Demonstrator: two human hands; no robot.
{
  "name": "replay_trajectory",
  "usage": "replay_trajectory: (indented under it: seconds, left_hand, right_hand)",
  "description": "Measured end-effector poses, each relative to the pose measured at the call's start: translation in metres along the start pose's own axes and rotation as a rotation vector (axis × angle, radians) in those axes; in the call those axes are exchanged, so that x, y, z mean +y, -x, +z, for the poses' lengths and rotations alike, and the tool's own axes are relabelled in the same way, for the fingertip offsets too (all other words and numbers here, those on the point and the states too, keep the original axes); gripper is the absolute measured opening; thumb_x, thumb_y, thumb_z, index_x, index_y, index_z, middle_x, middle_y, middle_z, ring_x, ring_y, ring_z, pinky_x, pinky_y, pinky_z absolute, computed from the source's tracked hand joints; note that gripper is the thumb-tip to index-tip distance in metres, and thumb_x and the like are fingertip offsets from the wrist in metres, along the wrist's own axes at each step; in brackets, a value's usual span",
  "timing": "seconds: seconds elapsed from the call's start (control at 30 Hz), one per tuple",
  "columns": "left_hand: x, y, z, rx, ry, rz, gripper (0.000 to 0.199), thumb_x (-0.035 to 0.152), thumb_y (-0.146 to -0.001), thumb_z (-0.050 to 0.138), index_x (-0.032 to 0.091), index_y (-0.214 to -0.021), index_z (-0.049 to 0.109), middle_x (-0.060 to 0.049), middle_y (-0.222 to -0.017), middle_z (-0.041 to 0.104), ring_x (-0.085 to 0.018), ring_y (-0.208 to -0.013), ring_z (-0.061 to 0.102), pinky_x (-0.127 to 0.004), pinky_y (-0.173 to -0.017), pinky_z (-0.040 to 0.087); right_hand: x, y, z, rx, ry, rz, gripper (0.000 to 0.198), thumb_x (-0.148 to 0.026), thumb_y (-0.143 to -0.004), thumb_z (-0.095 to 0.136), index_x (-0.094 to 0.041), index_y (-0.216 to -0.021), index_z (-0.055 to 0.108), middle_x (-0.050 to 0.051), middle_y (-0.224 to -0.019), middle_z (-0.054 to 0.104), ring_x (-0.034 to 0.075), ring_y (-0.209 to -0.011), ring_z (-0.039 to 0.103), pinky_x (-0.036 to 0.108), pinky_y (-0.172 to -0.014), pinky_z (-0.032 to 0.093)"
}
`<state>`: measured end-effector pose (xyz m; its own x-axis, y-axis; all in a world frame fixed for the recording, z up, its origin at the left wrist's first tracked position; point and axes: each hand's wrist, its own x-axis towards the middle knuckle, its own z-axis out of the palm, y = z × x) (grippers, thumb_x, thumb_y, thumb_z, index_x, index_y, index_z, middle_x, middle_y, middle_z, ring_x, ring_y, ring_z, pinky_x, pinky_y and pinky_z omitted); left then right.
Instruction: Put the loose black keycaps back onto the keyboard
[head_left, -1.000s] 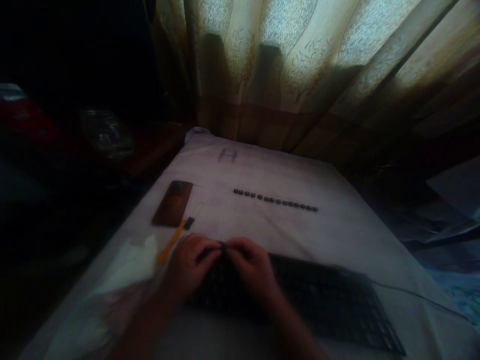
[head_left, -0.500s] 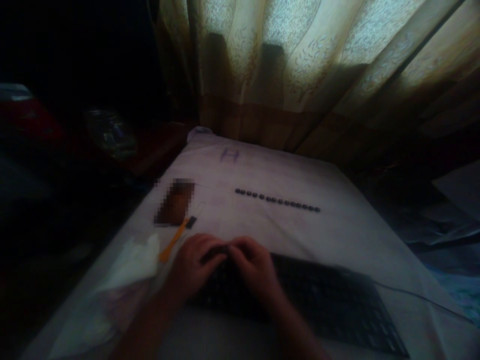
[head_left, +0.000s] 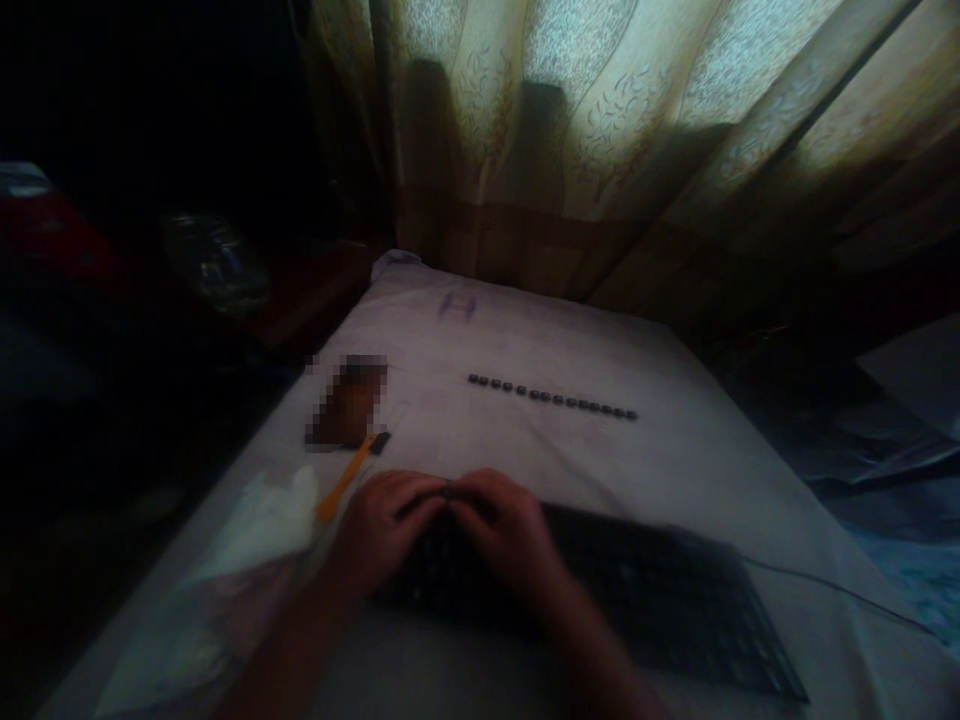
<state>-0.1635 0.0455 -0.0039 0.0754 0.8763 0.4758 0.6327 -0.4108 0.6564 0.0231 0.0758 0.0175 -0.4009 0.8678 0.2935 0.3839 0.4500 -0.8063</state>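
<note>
A black keyboard (head_left: 630, 570) lies on the pale cloth, its cable leaving from the right side. Over its upper left part, my left hand (head_left: 390, 520) and my right hand (head_left: 499, 525) meet fingertip to fingertip. Both hands are closed in a pinch on a small dark piece (head_left: 448, 492) that looks like a keycap; the fingers hide most of it. Beyond the hands, several small black keycaps (head_left: 559, 399) form a slanting row on the cloth.
Left of my hands lie an orange-handled brush (head_left: 346, 482) with a dark head, a blurred-out brown object (head_left: 349, 405) and a crumpled white cloth (head_left: 262, 520). A patterned curtain (head_left: 510, 160) hangs behind the cloth-covered table (head_left: 555, 340).
My fingertips have drawn closer together around the small dark piece. The view has shifted very slightly; the keyboard and the row of keycaps stay put.
</note>
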Motion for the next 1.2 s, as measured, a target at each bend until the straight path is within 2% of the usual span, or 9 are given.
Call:
replay_trajectory:
  seconds: [0.13, 0.23, 0.4, 0.57, 0.77, 1.2]
  left_hand:
    - [-0.003, -0.003, -0.005, 0.068, -0.047, -0.062, 0.017, 0.031, -0.09, 0.058, 0.024, -0.101, 0.069, -0.003, -0.096, 0.074, -0.02, -0.089, 0.069, -0.034, -0.082, 0.056]
    - [-0.008, -0.004, -0.008, 0.121, -0.095, -0.116, 0.018, 0.032, -0.09, 0.057, 0.022, -0.101, 0.067, -0.004, -0.099, 0.072, -0.021, -0.093, 0.068, -0.036, -0.086, 0.055]
    - [-0.015, -0.003, -0.002, 0.094, -0.127, -0.128, 0.018, 0.028, -0.088, 0.058, 0.022, -0.102, 0.066, -0.004, -0.101, 0.071, -0.023, -0.099, 0.065, -0.04, -0.091, 0.053]
    - [-0.018, 0.0, 0.005, 0.052, -0.139, -0.146, 0.023, 0.025, -0.085, 0.06, 0.024, -0.108, 0.064, -0.005, -0.114, 0.068, -0.024, -0.11, 0.062, -0.043, -0.097, 0.05]
    - [-0.021, 0.002, 0.011, 0.008, -0.14, -0.166, 0.033, 0.024, -0.084, 0.061, 0.025, -0.118, 0.061, -0.006, -0.125, 0.063, -0.024, -0.118, 0.058, -0.046, -0.103, 0.045]
    - [-0.024, 0.002, 0.016, -0.03, -0.128, -0.222, 0.039, 0.03, -0.084, 0.063, 0.025, -0.122, 0.06, -0.006, -0.131, 0.06, -0.025, -0.124, 0.054, -0.046, -0.109, 0.04]
  right_hand:
    - [0.004, -0.003, -0.005, 0.06, 0.069, 0.052, 0.013, -0.013, -0.082, 0.062, -0.02, -0.089, 0.07, 0.004, -0.086, 0.07, 0.017, -0.079, 0.065, 0.031, -0.075, 0.052]
    - [0.004, -0.004, -0.004, 0.047, 0.143, 0.12, 0.013, -0.013, -0.081, 0.064, -0.019, -0.089, 0.072, 0.006, -0.088, 0.068, 0.018, -0.081, 0.064, 0.031, -0.075, 0.052]
    - [-0.003, -0.008, 0.005, -0.058, 0.293, 0.173, 0.014, -0.012, -0.08, 0.067, -0.019, -0.088, 0.076, 0.006, -0.086, 0.067, 0.019, -0.081, 0.063, 0.031, -0.075, 0.05]
    - [-0.007, -0.015, 0.005, -0.123, 0.375, 0.203, 0.014, -0.015, -0.081, 0.068, -0.022, -0.088, 0.078, 0.004, -0.086, 0.068, 0.019, -0.082, 0.063, 0.03, -0.076, 0.048]
    - [-0.009, -0.019, 0.002, -0.205, 0.447, 0.183, 0.013, -0.018, -0.083, 0.067, -0.022, -0.089, 0.078, 0.004, -0.086, 0.068, 0.018, -0.083, 0.061, 0.028, -0.075, 0.045]
    - [-0.02, -0.03, 0.002, -0.313, 0.72, 0.071, 0.02, -0.022, -0.087, 0.058, -0.02, -0.08, 0.076, 0.006, -0.083, 0.066, 0.018, -0.079, 0.06, 0.029, -0.07, 0.042]
